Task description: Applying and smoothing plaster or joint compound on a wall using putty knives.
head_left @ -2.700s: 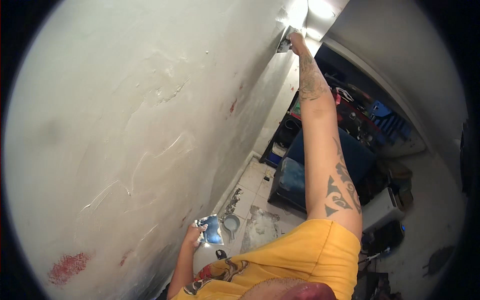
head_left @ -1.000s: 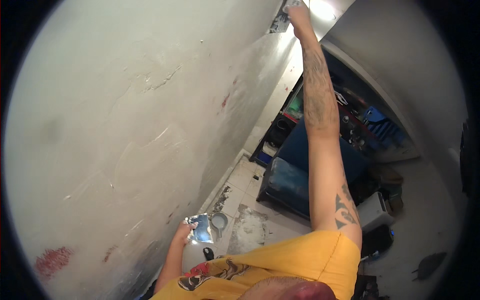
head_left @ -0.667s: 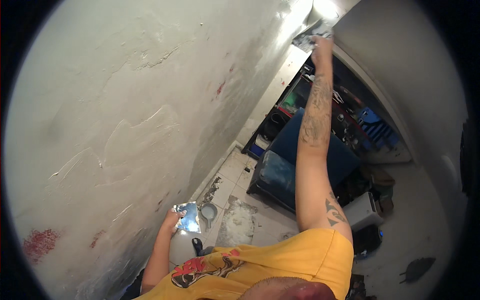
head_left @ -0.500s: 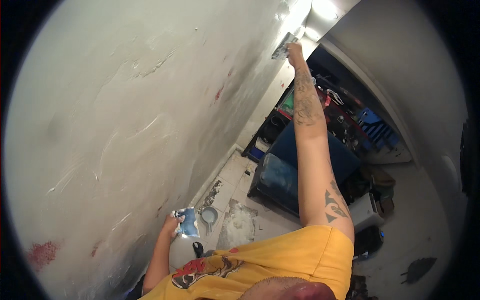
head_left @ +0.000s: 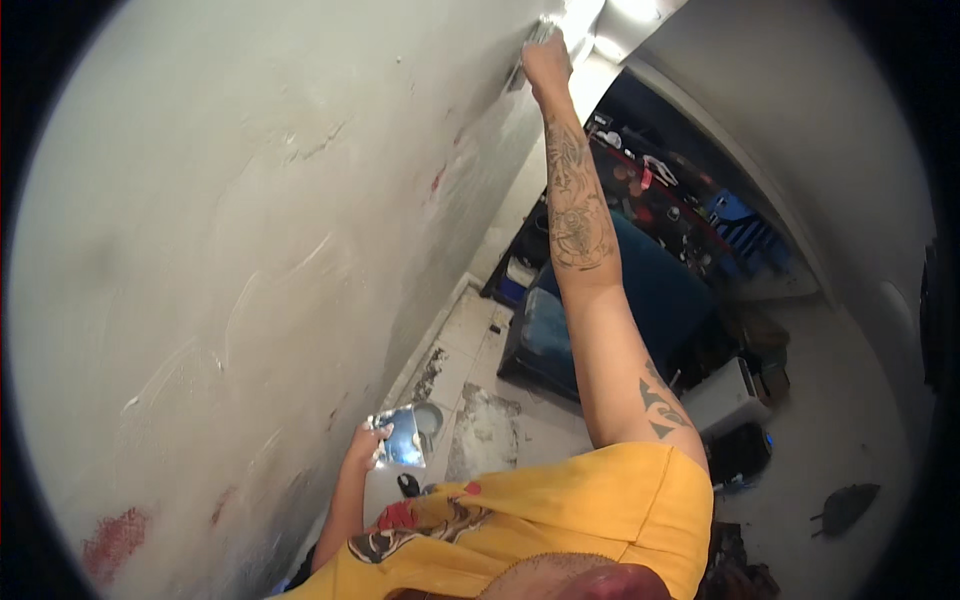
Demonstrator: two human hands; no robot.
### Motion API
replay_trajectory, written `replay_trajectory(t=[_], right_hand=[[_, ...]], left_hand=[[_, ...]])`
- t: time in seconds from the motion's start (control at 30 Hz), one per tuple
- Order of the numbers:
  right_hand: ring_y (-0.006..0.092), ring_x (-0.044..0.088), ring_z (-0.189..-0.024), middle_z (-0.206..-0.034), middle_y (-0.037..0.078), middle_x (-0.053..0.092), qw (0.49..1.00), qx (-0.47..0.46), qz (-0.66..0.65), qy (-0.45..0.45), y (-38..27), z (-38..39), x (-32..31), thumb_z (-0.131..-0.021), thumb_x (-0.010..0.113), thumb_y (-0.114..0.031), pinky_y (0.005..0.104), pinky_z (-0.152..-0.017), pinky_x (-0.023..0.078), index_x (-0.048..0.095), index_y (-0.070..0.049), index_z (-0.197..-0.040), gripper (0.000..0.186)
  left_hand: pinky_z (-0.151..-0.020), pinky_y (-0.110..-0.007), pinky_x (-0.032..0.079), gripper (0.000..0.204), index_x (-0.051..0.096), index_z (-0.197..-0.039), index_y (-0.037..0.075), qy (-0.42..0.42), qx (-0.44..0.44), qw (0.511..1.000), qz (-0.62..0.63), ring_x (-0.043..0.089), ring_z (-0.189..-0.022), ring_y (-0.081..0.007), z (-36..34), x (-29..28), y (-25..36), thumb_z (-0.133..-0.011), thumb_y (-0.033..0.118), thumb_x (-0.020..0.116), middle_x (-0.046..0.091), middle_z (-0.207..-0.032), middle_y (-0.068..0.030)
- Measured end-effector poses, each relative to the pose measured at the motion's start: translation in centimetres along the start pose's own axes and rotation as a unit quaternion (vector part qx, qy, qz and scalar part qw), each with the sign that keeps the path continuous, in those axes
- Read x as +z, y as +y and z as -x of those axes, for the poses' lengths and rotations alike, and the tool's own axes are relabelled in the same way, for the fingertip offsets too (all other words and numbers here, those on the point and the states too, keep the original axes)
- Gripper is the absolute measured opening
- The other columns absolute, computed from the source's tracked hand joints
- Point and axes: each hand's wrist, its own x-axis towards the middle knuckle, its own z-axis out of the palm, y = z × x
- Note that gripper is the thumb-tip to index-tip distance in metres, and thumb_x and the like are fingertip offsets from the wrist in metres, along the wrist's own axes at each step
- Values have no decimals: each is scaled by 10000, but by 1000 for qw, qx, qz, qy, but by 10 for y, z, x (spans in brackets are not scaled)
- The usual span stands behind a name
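High on the plastered wall (head_left: 250, 200), the right hand (head_left: 546, 62) grips a putty knife (head_left: 530, 45), its blade pressed against the wet plaster near the ceiling. Far below, beside the same wall, the left hand (head_left: 365, 447) is closed on a shiny square metal plate (head_left: 403, 438) above the tiled floor (head_left: 490, 340).

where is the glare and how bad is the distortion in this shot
Head view: a bright light at the top edge blows out the wall corner around the right hand and its scraper blade; the shiny metal plate in the left hand throws a glint; the fisheye bends the plastered wall and leaves black corners.
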Motion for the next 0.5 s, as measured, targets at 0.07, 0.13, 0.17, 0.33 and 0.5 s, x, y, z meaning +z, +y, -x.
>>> replay_trajectory(t=[0.07, 0.13, 0.17, 0.33, 0.5], right_hand=[[174, 523, -697, -776, 101, 525, 957, 80, -260, -99, -34, 16, -39, -619, 478, -53, 260, -619, 424, 436, 21, -1009, 399], [127, 511, -661, -749, 59, 511, 858, 59, -475, -186, -21, 31, -84, -600, 511, -28, 243, -582, 431, 447, 7, -994, 401], [123, 507, -687, -774, 50, 508, 844, 67, -498, -191, -42, 66, -105, -598, 530, -39, 238, -600, 432, 437, 3, -1015, 429], [153, 461, -933, -1090, 67, 448, 782, 147, -564, -219, -34, 239, -184, -603, 620, -54, 294, -806, 384, 308, -26, -1188, 663], [307, 453, -961, -1030, 220, 471, 799, 260, -181, -511, 95, 485, -204, -678, 459, -31, 329, -843, 332, 355, 13, -1126, 462]], left_hand=[[-626, -265, 424, 176, 513, -850, -15, -1, -9, 999, -44, 511, -698, -116, 7, 13, 14, -676, -2, 539, 550, -769, -42], [-647, -245, 407, 176, 516, -843, -16, -18, -11, 997, -69, 504, -684, -110, 6, 36, 23, -671, 7, 545, 550, -756, -36], [-658, -239, 400, 174, 518, -841, -16, -27, -7, 997, -70, 502, -679, -108, 10, 23, 25, -671, 11, 547, 549, -751, -33], [-659, -239, 400, 193, 528, -864, 3, 4, 46, 997, -68, 504, -690, -111, 9, 15, 21, -673, -10, 513, 553, -766, -28], [-687, -271, 428, 188, 516, -863, 19, 6, 37, 995, -88, 531, -702, -132, 9, 20, 17, -675, 7, 519, 558, -780, -38]])
